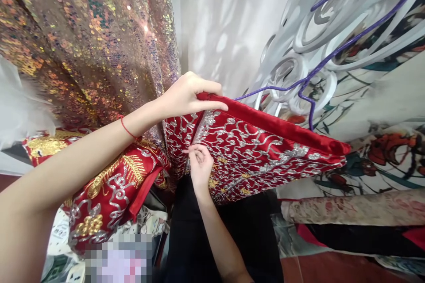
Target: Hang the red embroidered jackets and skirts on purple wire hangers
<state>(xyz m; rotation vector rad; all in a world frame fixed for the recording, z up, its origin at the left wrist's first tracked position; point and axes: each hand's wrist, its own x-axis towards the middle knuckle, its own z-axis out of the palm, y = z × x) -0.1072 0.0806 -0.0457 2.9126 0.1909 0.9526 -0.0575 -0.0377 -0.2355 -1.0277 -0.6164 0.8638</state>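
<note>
A red garment (pixel 252 150) with silver and gold embroidery hangs from a purple wire hanger (pixel 332 55). My left hand (pixel 189 95) grips the garment's red top edge near the collar, fingers folded over it; a thin red string circles that wrist. My right hand (pixel 199 163) is just below, fingers pinched together on the embroidered front by the garment's opening. What the fingertips pinch is too small to make out.
A brown sequinned cloth (pixel 96 40) hangs at the left. A second red embroidered garment (pixel 109 190) lies below it. White ornamental metal scrollwork (pixel 299 40) and floral printed fabric (pixel 381 154) fill the right. A pale wall (pixel 226 26) is behind.
</note>
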